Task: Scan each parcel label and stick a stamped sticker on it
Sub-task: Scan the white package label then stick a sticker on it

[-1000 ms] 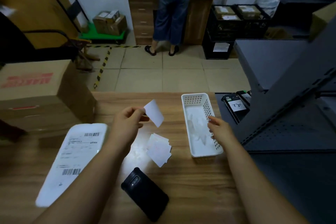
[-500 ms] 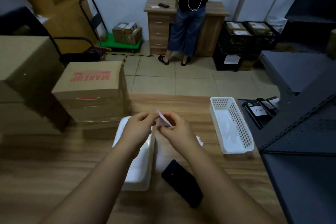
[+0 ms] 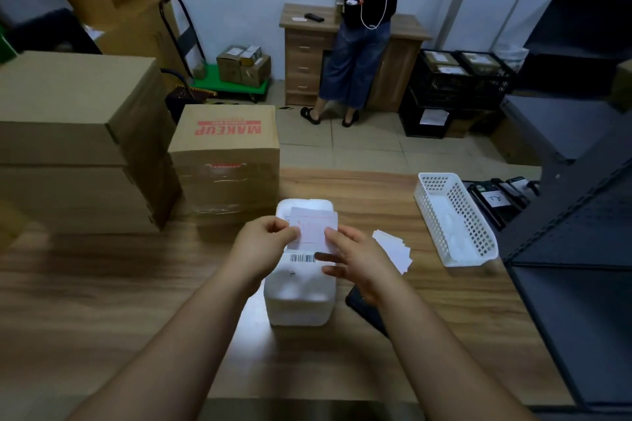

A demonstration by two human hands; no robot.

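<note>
Since half a second ago, the sticker (image 3: pixel 313 228) has been turned from edge-on to flat-faced toward the camera and brought down over the far half of the white parcel (image 3: pixel 301 297), and both hands have dropped closer to it.

In the head view, the left hand (image 3: pixel 263 248) pinches the sticker's left edge between thumb and curled fingers (image 3: pixel 289 228). The right hand (image 3: pixel 357 265) pinches the right edge with thumb and forefinger, while its other fingers lie loosely spread over the parcel. The sticker shows faint red print; whether it touches the parcel yet cannot be told. The parcel lies lengthwise on the wooden surface (image 3: pixel 102 301), its barcode (image 3: pixel 302 258) showing just below the sticker. A loose stack of white stickers (image 3: pixel 393 249) lies just right of the right hand, and a white perforated basket (image 3: pixel 455 219) stands further right. A black phone (image 3: pixel 364 309) lies beneath the right wrist. Cardboard boxes (image 3: pixel 225 161) stand at the far left of the surface. Beyond, a person (image 3: pixel 362 31) stands at a wooden desk (image 3: pixel 307 55).
</note>
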